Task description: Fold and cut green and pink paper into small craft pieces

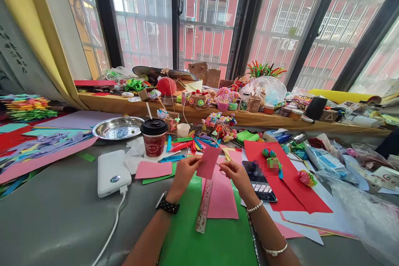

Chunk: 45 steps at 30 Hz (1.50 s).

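Held up over the table by my left hand (187, 171) is a small rectangular piece of pink paper (208, 163), pinched at its left edge. My right hand (236, 174) is closed in a pinch close to the paper's right edge; a thin dark thing shows at its fingertips, too small to name. Below both hands, a larger pink sheet (222, 201) lies on a green sheet (183, 237). A clear patterned ruler (204, 212) rests along the left side of that pink sheet.
Left of my hands stand a white power bank (112, 172) with a cable and a lidded paper cup (153, 139). A metal tray (120, 128) sits behind. To the right lie a phone (260, 185) and red paper (308, 191). Crafts crowd the window ledge (243, 116).
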Motion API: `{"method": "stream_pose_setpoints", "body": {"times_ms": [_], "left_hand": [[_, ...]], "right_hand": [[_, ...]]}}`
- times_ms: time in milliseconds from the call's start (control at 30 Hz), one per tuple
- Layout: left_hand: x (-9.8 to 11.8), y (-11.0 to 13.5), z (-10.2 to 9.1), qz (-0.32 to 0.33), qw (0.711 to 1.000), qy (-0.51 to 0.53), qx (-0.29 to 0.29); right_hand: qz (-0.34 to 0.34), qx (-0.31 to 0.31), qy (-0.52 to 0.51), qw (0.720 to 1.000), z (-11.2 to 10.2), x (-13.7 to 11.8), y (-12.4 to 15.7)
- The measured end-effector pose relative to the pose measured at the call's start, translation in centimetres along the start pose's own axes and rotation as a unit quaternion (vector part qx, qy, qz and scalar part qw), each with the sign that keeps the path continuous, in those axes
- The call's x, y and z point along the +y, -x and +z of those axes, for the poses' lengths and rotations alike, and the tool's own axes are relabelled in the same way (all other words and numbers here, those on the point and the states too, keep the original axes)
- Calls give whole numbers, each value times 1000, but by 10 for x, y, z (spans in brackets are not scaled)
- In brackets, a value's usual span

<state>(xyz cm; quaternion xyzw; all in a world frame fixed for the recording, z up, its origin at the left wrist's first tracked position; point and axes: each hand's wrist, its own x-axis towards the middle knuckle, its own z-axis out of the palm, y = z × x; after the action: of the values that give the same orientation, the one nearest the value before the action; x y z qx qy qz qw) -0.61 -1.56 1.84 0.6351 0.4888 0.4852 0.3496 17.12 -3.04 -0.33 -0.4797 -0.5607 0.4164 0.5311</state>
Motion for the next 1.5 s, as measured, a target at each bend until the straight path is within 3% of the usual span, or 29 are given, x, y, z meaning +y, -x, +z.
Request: {"method": "stream_pose_setpoints", "body": {"times_ms": [100, 233, 300, 367, 433, 467, 600, 733, 833, 900, 967, 1100, 1300, 1367, 1500], "left_hand": [[17, 2, -43, 44, 978, -194, 70], [28, 14, -88, 93, 856, -488, 141], [22, 24, -95, 97, 806, -568, 135], [7, 32, -93, 57, 782, -617, 65], [-13, 40, -86, -34, 778, -626, -27], [-23, 42, -83, -40, 780, -623, -47], [-41, 44, -75, -17, 776, -629, -46], [-22, 43, -55, 43, 800, -594, -71], [-5, 51, -22, 118, 841, -502, -167], [-1, 59, 0, 168, 842, -444, -256], [-3, 67, 14, 184, 835, -424, -299], [-17, 71, 15, 166, 828, -458, -276], [-24, 58, -6, 86, 830, -533, -140], [-20, 57, -5, 128, 834, -511, -163], [-12, 62, 5, 197, 829, -438, -287]], "right_hand": [[-1, 20, -5, 1000, -2, 1, -1], [-5, 54, -20, 998, -6, 2, -3], [-9, 70, -21, 997, -7, 2, -3], [-13, 80, -15, 997, -8, 2, -3], [-14, 81, -10, 997, -8, 2, -3], [-12, 77, -7, 997, -8, 2, -3], [-7, 43, 28, 999, -6, 4, -3], [-49, 27, 161, 985, -5, 9, -3], [-85, 2, 247, 965, -4, 13, -2], [-94, -39, 281, 954, -4, 15, -1], [-82, -92, 311, 942, -3, 16, 0], [-41, -157, 388, 907, -3, 16, 2], [10, -153, 444, 883, -1, 11, 4], [12, -152, 442, 884, 0, 11, 4], [6, -149, 437, 887, 0, 15, 4]]}}
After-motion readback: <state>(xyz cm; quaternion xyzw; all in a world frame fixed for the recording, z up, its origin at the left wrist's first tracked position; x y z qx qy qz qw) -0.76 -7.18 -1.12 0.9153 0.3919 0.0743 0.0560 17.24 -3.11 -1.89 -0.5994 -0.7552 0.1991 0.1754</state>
